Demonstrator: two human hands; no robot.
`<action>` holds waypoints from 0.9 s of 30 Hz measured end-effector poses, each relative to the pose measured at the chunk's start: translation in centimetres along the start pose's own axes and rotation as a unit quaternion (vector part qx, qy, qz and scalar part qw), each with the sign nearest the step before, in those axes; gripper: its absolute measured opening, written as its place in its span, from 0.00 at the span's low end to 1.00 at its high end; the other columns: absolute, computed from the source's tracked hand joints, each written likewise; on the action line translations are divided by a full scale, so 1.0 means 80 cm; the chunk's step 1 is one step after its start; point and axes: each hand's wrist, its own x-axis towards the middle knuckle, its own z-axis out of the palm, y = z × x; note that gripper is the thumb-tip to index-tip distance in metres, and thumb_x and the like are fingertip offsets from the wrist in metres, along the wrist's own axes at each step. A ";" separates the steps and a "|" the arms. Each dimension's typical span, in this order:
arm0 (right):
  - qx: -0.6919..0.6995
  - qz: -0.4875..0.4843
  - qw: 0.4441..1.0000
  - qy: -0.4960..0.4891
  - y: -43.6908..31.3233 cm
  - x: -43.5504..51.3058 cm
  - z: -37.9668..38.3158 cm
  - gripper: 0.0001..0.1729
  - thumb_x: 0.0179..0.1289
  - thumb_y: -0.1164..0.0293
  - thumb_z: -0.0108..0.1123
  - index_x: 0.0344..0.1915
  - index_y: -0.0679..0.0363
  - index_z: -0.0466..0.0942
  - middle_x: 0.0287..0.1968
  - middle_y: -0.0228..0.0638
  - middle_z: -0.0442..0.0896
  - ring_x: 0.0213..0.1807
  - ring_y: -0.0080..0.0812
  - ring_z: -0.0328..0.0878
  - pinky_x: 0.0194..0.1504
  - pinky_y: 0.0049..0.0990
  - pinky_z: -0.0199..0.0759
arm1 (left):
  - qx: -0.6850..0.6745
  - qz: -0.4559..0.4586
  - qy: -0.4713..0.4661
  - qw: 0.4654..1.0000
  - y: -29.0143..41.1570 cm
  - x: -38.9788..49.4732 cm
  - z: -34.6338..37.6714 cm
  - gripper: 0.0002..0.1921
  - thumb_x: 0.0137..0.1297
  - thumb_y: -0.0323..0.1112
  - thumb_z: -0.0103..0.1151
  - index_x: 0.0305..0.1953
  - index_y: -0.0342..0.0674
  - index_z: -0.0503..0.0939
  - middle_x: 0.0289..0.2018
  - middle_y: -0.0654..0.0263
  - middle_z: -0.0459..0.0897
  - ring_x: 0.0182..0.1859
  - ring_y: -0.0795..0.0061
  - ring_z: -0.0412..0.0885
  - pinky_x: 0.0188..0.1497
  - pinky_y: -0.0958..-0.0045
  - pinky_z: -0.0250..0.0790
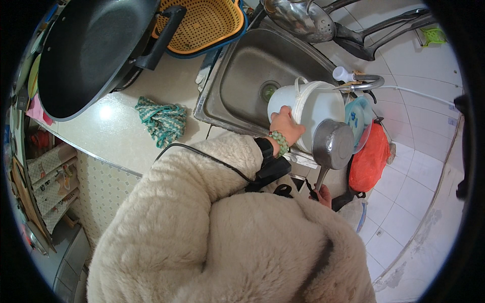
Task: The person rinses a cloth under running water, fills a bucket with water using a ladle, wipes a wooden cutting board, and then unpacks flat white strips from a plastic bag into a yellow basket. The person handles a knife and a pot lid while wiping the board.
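Note:
A white plastic bucket [323, 108] lies tilted over the right part of the stainless-steel sink [246, 72], its mouth turned to the right. My left hand [287, 127], with a green bead bracelet at the wrist, grips the bucket near its rim. A small metal dipper or saucepan [333, 146] is at the bucket's mouth, its underside showing and its handle pointing down. My right hand [324, 195] is closed round the end of that handle, partly hidden by the sleeve. The curved faucet [365, 83] reaches over the bucket's upper edge.
A large dark wok [98, 49] and yellow basket [201, 22] stand left of the sink. A green-and-white knitted cloth [162, 120] lies on the counter [110, 132]. Skimmer [303, 19] and ladles hang above. A teal plastic container [356, 119] and red bag [369, 157] sit at the right.

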 end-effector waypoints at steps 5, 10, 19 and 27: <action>-0.018 0.001 1.000 0.005 -0.002 -0.001 0.001 0.12 0.63 0.76 0.54 0.47 0.61 0.69 0.29 0.28 0.77 0.26 0.18 0.70 0.27 0.17 0.62 | 0.011 0.019 0.031 0.999 -0.008 0.002 0.005 0.24 0.41 0.40 0.63 0.39 0.35 0.68 0.36 0.42 0.74 0.44 0.45 0.71 0.48 0.60 0.66; -0.032 0.004 0.999 0.004 -0.010 -0.002 0.007 0.12 0.63 0.75 0.53 0.47 0.61 0.69 0.29 0.29 0.77 0.26 0.19 0.71 0.28 0.19 0.64 | 0.017 0.041 0.053 0.998 -0.019 0.017 0.014 0.23 0.40 0.39 0.63 0.36 0.33 0.69 0.32 0.43 0.78 0.38 0.46 0.76 0.43 0.59 0.70; -0.046 0.006 0.998 0.042 -0.023 0.016 0.008 0.14 0.63 0.74 0.51 0.50 0.62 0.68 0.31 0.31 0.76 0.28 0.21 0.72 0.30 0.20 0.65 | 0.039 0.007 0.050 0.998 -0.040 0.057 0.039 0.24 0.40 0.39 0.64 0.37 0.30 0.70 0.31 0.46 0.80 0.37 0.49 0.80 0.41 0.61 0.71; -0.020 0.005 0.999 0.041 -0.018 0.027 0.004 0.14 0.63 0.73 0.52 0.49 0.62 0.68 0.31 0.30 0.76 0.28 0.20 0.72 0.29 0.19 0.64 | 0.028 -0.011 0.041 0.999 -0.049 0.068 0.049 0.24 0.41 0.40 0.64 0.37 0.30 0.70 0.31 0.47 0.79 0.37 0.51 0.79 0.40 0.61 0.71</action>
